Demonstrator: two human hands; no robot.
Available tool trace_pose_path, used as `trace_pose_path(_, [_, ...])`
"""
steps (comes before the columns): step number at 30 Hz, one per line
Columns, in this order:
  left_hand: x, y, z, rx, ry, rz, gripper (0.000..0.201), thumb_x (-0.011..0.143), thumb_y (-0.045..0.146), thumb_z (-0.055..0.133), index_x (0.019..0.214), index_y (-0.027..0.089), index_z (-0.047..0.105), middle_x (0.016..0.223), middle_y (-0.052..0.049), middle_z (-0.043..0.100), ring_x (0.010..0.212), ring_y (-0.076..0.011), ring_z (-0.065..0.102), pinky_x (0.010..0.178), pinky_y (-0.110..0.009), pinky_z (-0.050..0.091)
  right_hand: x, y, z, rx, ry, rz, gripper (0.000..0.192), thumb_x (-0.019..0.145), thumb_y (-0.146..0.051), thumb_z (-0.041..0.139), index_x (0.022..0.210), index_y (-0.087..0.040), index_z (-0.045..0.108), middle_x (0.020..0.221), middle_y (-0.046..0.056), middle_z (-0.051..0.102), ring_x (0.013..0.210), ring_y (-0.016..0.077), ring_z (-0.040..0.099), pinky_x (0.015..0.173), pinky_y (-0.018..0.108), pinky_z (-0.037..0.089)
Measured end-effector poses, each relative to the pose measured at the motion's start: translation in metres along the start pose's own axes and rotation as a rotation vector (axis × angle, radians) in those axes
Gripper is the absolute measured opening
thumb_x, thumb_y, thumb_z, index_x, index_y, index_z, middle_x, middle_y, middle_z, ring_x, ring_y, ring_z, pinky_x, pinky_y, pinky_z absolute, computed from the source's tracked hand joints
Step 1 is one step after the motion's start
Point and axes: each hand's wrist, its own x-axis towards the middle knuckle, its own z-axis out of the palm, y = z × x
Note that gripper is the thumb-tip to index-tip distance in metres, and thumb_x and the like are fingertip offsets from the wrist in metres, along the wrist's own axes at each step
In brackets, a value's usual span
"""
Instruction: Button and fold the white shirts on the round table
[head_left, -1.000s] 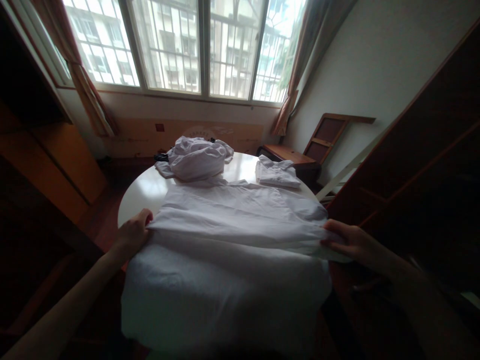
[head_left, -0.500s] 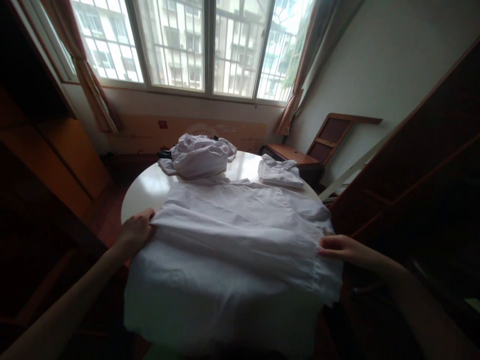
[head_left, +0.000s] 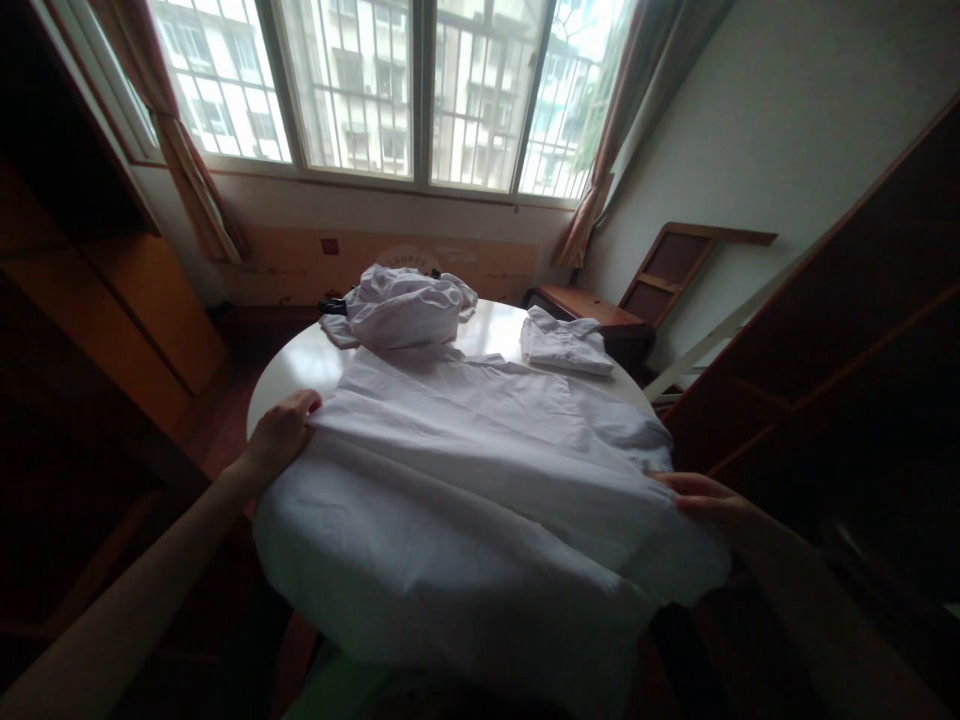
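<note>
White shirt (head_left: pixel 480 470) spread flat over round white surface (head_left: pixel 300 370), near edge hanging off. Shirt's left side pinched by left hand (head_left: pixel 281 435), fingers curled on cloth. Shirt's right side held by right hand (head_left: pixel 709 500), fingers partly hidden under cloth, grip cannot be told. Crumpled white pile (head_left: pixel 405 305) lying just behind shirt. Small folded white cloth (head_left: pixel 566 345) set behind shirt, toward right. Window (head_left: pixel 390 90) seen far behind shirt.

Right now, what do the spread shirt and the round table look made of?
Spread shirt: thin white woven fabric, probably cotton or a blend; matte, with fine creases and soft drape over the edge. Round table: smooth glossy white top, maybe lacquer or laminate; it mirrors the window light.
</note>
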Motion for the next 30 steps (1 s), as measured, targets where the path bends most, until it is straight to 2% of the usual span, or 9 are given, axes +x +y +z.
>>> trace_pose_path(3, [-0.002,-0.005,0.004,-0.05,0.004,0.095,0.033,0.065,0.008,0.038,0.092,0.018,0.053,0.093,-0.008,0.06,0.086,-0.0211,0.059,0.075,-0.029,0.046,-0.004,0.001,0.003,0.088,-0.076,0.11,0.042,0.062,-0.059,0.062,0.081,-0.023,0.07,0.083,0.01,0.066,0.076,0.0271,0.061,0.067,0.038,0.048])
trace_pose_path(5, [-0.003,-0.006,0.004,-0.067,0.0,0.126,0.035,0.067,0.009,0.037,0.096,0.017,0.055,0.096,-0.01,0.061,0.091,-0.0221,0.058,0.082,-0.031,0.046,-0.003,-0.003,0.002,-0.072,-0.167,0.102,0.039,0.064,-0.06,0.062,0.07,-0.021,0.066,0.075,0.005,0.063,0.069,0.0219,0.058,0.062,0.033,0.047])
trace_pose_path(7, [-0.005,-0.006,0.004,-0.083,-0.015,0.161,0.035,0.07,0.011,0.038,0.1,0.017,0.057,0.101,-0.011,0.062,0.097,-0.024,0.057,0.088,-0.034,0.044,0.0,-0.011,-0.001,-0.224,-0.206,0.044,0.044,0.068,-0.063,0.057,0.063,-0.02,0.06,0.066,0.003,0.059,0.063,0.0182,0.055,0.058,0.03,0.045])
trace_pose_path(10, [-0.009,-0.004,0.0,-0.103,-0.045,0.209,0.037,0.074,0.015,0.04,0.106,0.018,0.058,0.108,-0.011,0.063,0.106,-0.0254,0.054,0.092,-0.036,0.043,0.011,-0.033,-0.005,-0.333,-0.15,-0.044,0.045,0.076,-0.063,0.048,0.07,-0.019,0.056,0.066,0.003,0.058,0.061,0.0166,0.053,0.058,0.028,0.043])
trace_pose_path(14, [-0.016,-0.002,-0.001,-0.05,0.023,0.13,0.036,0.077,0.018,0.039,0.108,0.016,0.057,0.111,-0.012,0.062,0.101,-0.0247,0.057,0.086,-0.034,0.046,0.045,-0.076,0.006,-0.488,-0.133,-0.272,0.041,0.08,-0.059,0.047,0.078,-0.019,0.058,0.075,0.005,0.06,0.07,0.0172,0.053,0.066,0.029,0.042])
trace_pose_path(18, [-0.024,-0.004,0.0,0.001,0.051,0.016,0.032,0.081,0.026,0.039,0.104,0.017,0.059,0.102,-0.01,0.066,0.086,-0.0232,0.064,0.074,-0.03,0.049,0.106,-0.12,0.04,-0.624,-0.195,-0.44,0.038,0.082,-0.054,0.048,0.085,-0.018,0.059,0.084,0.005,0.06,0.074,0.0176,0.052,0.066,0.028,0.039])
trace_pose_path(23, [-0.029,-0.004,-0.003,-0.034,-0.027,0.086,0.036,0.084,0.029,0.036,0.103,0.015,0.063,0.106,-0.012,0.067,0.094,-0.0243,0.064,0.081,-0.032,0.049,0.204,-0.169,0.103,-0.578,-0.286,-0.561,0.023,0.076,-0.04,0.06,0.075,-0.017,0.056,0.074,0.001,0.057,0.069,0.0138,0.048,0.063,0.024,0.035])
trace_pose_path(27, [-0.033,-0.007,-0.003,-0.111,-0.019,0.137,0.04,0.085,0.031,0.037,0.108,0.012,0.063,0.109,-0.015,0.066,0.1,-0.0248,0.062,0.087,-0.034,0.048,0.273,-0.201,0.153,-0.299,-0.333,-0.471,0.023,0.078,-0.03,0.058,0.061,-0.017,0.05,0.055,-0.004,0.049,0.055,0.0098,0.042,0.056,0.022,0.032])
trace_pose_path(30, [-0.038,-0.011,-0.001,-0.167,0.014,0.165,0.042,0.085,0.034,0.037,0.111,0.012,0.062,0.113,-0.014,0.065,0.104,-0.0236,0.061,0.091,-0.032,0.047,0.301,-0.215,0.183,-0.055,-0.276,-0.373,0.023,0.078,-0.024,0.055,0.058,-0.017,0.047,0.045,-0.007,0.039,0.045,0.0073,0.032,0.047,0.022,0.026])
